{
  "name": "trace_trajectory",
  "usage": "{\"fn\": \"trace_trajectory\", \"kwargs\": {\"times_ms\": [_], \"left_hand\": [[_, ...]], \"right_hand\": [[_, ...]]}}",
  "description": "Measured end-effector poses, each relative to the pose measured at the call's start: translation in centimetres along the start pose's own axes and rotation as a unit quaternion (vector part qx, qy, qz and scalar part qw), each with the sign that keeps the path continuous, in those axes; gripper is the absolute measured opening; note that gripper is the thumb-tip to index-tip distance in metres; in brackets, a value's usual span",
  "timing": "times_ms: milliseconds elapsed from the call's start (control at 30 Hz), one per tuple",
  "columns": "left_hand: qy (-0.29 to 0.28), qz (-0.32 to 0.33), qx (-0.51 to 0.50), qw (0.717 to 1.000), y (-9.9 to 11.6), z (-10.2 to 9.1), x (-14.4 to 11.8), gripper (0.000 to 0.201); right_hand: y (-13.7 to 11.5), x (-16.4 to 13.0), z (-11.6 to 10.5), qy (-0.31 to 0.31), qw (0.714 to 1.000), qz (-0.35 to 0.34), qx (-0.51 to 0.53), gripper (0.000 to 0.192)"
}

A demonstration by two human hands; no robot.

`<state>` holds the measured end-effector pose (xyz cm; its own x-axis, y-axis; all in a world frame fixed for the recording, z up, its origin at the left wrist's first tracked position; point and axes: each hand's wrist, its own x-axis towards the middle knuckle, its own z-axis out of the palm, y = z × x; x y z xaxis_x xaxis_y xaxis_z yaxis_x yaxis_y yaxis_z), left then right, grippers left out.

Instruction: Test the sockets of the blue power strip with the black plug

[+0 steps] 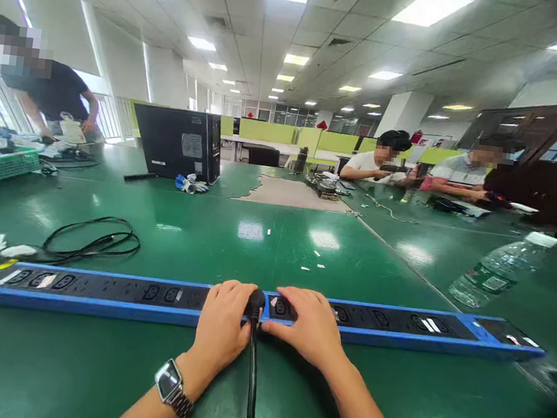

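Black plug gripped betw. L hand & R hand, seated in blue power strip

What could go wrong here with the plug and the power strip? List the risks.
1. Both the left hand and the right hand crowd the black plug; fingertips could get pinched against the power strip.
2. The long strip lies loose on the green table and may slide or tip under a push.
3. The plug's cable runs between the forearms and could snag.
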<state>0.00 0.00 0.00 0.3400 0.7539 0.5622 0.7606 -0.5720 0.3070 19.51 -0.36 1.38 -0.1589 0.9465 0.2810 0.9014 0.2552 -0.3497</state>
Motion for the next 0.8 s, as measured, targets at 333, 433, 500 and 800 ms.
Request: {"fn": "trace_trajectory", "kwargs": {"times_ms": [333, 433, 500, 800], "left_hand": [[0.035, 0.016, -0.056, 0.998, -0.29, 0.44, 0.06, 0.029], [0.022, 0.036, -0.061, 0.997, -0.21, 0.45, 0.17, 0.037], [0.015, 0.046, -0.063, 0.997, -0.08, 0.44, 0.32, 0.041], [0.003, 0.045, -0.067, 0.997, 0.1, 0.51, 0.55, 0.039]], "right_hand": [[-0.03, 0.19, 0.16, 0.013, 1.0, -0.007, 0.0, 0.066], [0.02, 0.16, 0.16, 0.015, 1.0, -0.011, 0.001, 0.066], [0.06, 0.17, 0.21, 0.017, 1.0, -0.013, 0.001, 0.066], [0.03, 0.08, 0.26, 0.023, 1.0, -0.014, -0.01, 0.065]]}}
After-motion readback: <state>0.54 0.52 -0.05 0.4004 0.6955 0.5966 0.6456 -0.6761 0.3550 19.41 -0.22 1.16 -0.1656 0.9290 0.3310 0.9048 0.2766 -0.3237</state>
